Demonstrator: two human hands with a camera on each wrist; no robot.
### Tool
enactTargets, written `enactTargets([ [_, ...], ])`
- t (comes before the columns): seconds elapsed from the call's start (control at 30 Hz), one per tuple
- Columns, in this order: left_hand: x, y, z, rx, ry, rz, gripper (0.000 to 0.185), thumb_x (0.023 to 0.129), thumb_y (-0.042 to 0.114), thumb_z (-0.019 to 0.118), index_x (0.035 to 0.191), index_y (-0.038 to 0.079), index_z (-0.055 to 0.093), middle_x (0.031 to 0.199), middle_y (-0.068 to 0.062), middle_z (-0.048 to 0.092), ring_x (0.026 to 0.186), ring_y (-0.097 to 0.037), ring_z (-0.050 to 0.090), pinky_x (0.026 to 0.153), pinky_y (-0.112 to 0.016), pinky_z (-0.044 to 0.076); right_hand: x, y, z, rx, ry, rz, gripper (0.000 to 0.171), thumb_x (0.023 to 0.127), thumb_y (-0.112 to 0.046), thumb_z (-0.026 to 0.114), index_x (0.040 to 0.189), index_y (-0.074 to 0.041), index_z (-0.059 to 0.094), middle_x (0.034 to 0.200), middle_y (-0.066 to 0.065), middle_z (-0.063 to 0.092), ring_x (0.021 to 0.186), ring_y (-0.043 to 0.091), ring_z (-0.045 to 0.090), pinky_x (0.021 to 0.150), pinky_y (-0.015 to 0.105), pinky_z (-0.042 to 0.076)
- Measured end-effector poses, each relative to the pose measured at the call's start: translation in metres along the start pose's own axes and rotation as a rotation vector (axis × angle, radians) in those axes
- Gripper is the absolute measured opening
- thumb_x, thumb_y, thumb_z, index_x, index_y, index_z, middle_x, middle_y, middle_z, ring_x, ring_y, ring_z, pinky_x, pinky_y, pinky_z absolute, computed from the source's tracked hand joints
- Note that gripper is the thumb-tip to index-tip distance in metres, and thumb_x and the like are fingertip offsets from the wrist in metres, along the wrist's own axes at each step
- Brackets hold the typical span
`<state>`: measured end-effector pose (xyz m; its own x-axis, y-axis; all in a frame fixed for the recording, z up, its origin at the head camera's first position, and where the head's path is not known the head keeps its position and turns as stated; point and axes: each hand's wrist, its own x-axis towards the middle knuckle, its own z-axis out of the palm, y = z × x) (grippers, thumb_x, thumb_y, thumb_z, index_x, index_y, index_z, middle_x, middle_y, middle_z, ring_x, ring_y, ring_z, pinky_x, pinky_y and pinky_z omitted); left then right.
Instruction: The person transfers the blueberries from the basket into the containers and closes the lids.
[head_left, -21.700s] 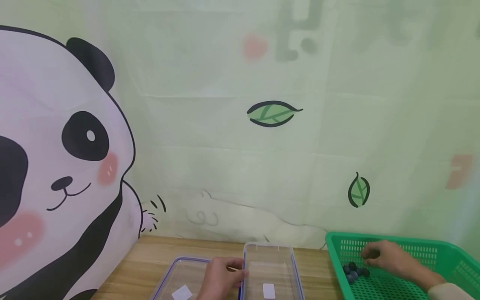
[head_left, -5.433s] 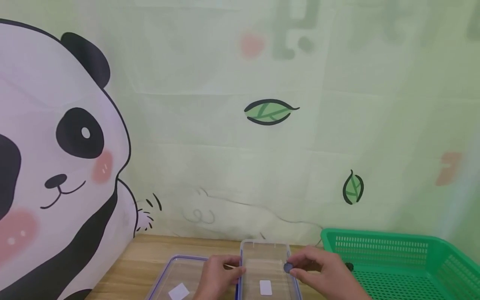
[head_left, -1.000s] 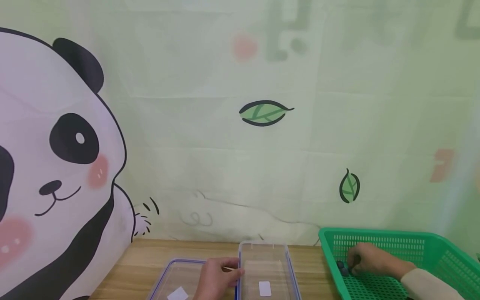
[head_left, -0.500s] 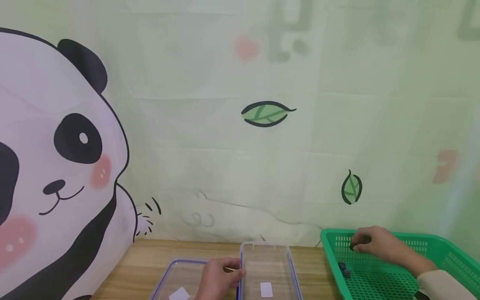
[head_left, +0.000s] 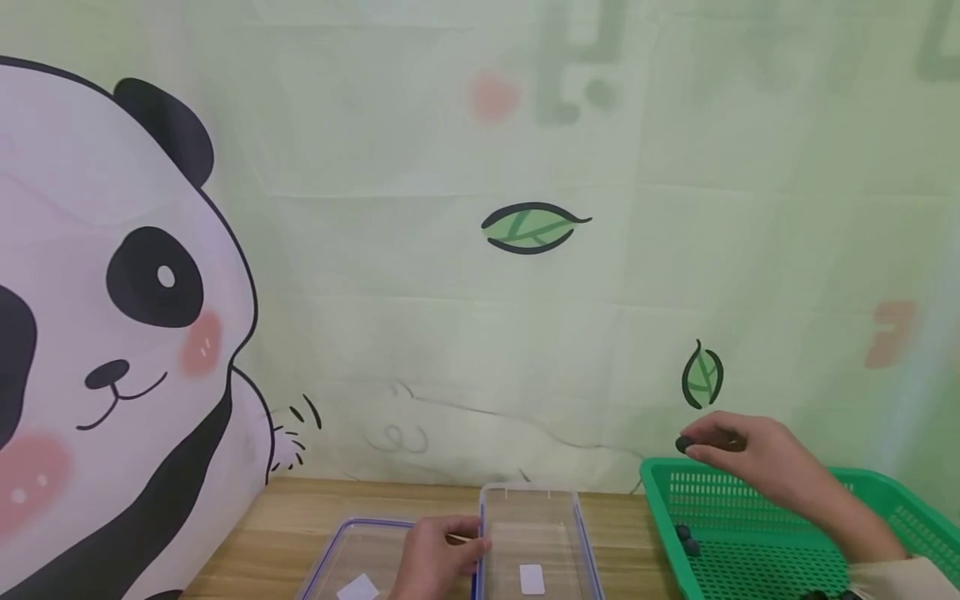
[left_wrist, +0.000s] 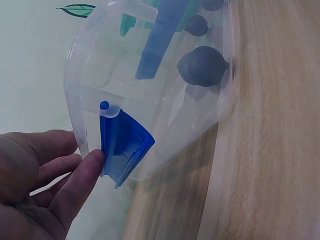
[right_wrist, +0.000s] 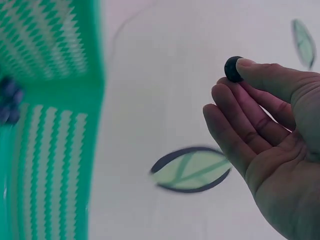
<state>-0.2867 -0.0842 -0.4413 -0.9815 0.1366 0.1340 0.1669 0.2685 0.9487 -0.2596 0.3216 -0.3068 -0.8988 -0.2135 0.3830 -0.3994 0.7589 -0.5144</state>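
Observation:
Between thumb and fingertips my right hand [head_left: 765, 458] pinches a dark blueberry [right_wrist: 233, 69], held above the left rim of the green basket [head_left: 663, 533]. Two or three more blueberries [head_left: 687, 542] lie inside at the basket's left wall. My left hand [head_left: 435, 554] grips the near-left rim of a clear plastic food container [head_left: 532, 533], its thumb by a blue latch [left_wrist: 125, 145] in the left wrist view. Through the container's wall, several blueberries [left_wrist: 202, 66] show on its bottom.
A clear lid [head_left: 367, 550] with a blue seal and a white label lies left of the container on the wooden table [head_left: 300, 500]. A cloth backdrop [head_left: 375, 292] printed with a panda and leaves hangs right behind the table.
My right hand has risen from the basket's floor with a blueberry, up and slightly left above the rim. Fewer blueberries lie in the basket than about twenty seconds ago. My left hand stays at the container.

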Motion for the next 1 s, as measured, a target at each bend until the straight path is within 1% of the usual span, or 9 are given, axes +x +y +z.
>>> enactTargets([
  [0.07, 0.000, 0.000, 0.000, 0.000, -0.003, -0.009, 0.027, 0.090, 0.001, 0.083, 0.114, -0.010, 0.076, 0.095, -0.010, 0.077, 0.077, -0.019, 0.073, 0.065, -0.032, 0.067, -0.003, -0.012, 0.001, 0.027, 0.013, -0.002, 0.023, 0.100, -0.024, 0.078, 0.119, -0.010, 0.077, 0.107, -0.002, 0.078, 0.097, 0.016, 0.074, 0.077, 0.025, 0.062],
  [0.27, 0.001, -0.001, 0.000, 0.004, 0.002, -0.015, 0.028, 0.090, 0.001, 0.084, 0.114, -0.010, 0.076, 0.096, -0.010, 0.077, 0.077, -0.019, 0.074, 0.065, -0.032, 0.067, -0.015, -0.041, 0.003, 0.092, 0.075, 0.018, 0.025, 0.101, -0.030, 0.077, 0.121, -0.015, 0.076, 0.112, -0.003, 0.077, 0.099, 0.011, 0.074, 0.080, 0.025, 0.061],
  [0.4, 0.001, -0.001, 0.000, 0.002, 0.000, -0.012, 0.028, 0.090, 0.001, 0.083, 0.114, -0.011, 0.076, 0.096, -0.010, 0.077, 0.078, -0.020, 0.074, 0.065, -0.032, 0.067, -0.023, -0.054, 0.009, 0.134, 0.112, 0.029, 0.026, 0.100, -0.031, 0.077, 0.122, -0.017, 0.076, 0.112, -0.004, 0.077, 0.097, 0.009, 0.074, 0.080, 0.025, 0.061],
  [0.5, 0.001, -0.001, 0.000, 0.000, -0.002, -0.019, 0.027, 0.090, 0.001, 0.083, 0.114, -0.010, 0.076, 0.095, -0.009, 0.077, 0.078, -0.020, 0.074, 0.066, -0.032, 0.067, -0.029, -0.060, 0.016, 0.170, 0.124, 0.029, 0.025, 0.101, -0.029, 0.077, 0.122, -0.017, 0.076, 0.110, -0.006, 0.078, 0.095, 0.008, 0.074, 0.080, 0.025, 0.061],
  [0.63, 0.002, 0.000, 0.000, -0.004, -0.001, -0.020, 0.027, 0.090, 0.000, 0.083, 0.114, -0.010, 0.076, 0.095, -0.009, 0.077, 0.078, -0.019, 0.074, 0.066, -0.032, 0.067, -0.032, -0.066, 0.029, 0.255, 0.112, 0.054, 0.024, 0.100, -0.029, 0.077, 0.121, -0.016, 0.077, 0.109, -0.006, 0.077, 0.095, 0.010, 0.074, 0.080, 0.025, 0.062],
  [0.83, 0.001, -0.001, 0.001, 0.004, 0.001, -0.006, 0.027, 0.090, 0.001, 0.083, 0.114, -0.011, 0.076, 0.096, -0.011, 0.077, 0.076, -0.020, 0.074, 0.066, -0.034, 0.067, -0.034, -0.070, 0.047, 0.366, 0.053, 0.094, 0.026, 0.099, -0.028, 0.078, 0.119, -0.013, 0.077, 0.109, -0.001, 0.078, 0.096, 0.013, 0.074, 0.080, 0.028, 0.062],
  [0.93, 0.001, -0.001, 0.001, 0.009, -0.001, -0.006, 0.028, 0.091, 0.001, 0.083, 0.114, -0.011, 0.075, 0.097, -0.011, 0.076, 0.078, -0.021, 0.074, 0.067, -0.035, 0.067, -0.033, -0.071, 0.055, 0.410, 0.025, 0.090, 0.025, 0.099, -0.027, 0.079, 0.118, -0.011, 0.076, 0.110, 0.001, 0.077, 0.098, 0.015, 0.074, 0.083, 0.028, 0.063],
  [1.0, 0.001, -0.001, 0.000, 0.009, -0.001, -0.008, 0.028, 0.090, 0.000, 0.083, 0.115, -0.011, 0.075, 0.097, -0.010, 0.076, 0.079, -0.021, 0.074, 0.068, -0.036, 0.067, -0.032, -0.071, 0.061, 0.419, 0.010, 0.059, 0.024, 0.099, -0.026, 0.078, 0.117, -0.010, 0.076, 0.109, 0.001, 0.077, 0.098, 0.016, 0.074, 0.083, 0.028, 0.063],
])
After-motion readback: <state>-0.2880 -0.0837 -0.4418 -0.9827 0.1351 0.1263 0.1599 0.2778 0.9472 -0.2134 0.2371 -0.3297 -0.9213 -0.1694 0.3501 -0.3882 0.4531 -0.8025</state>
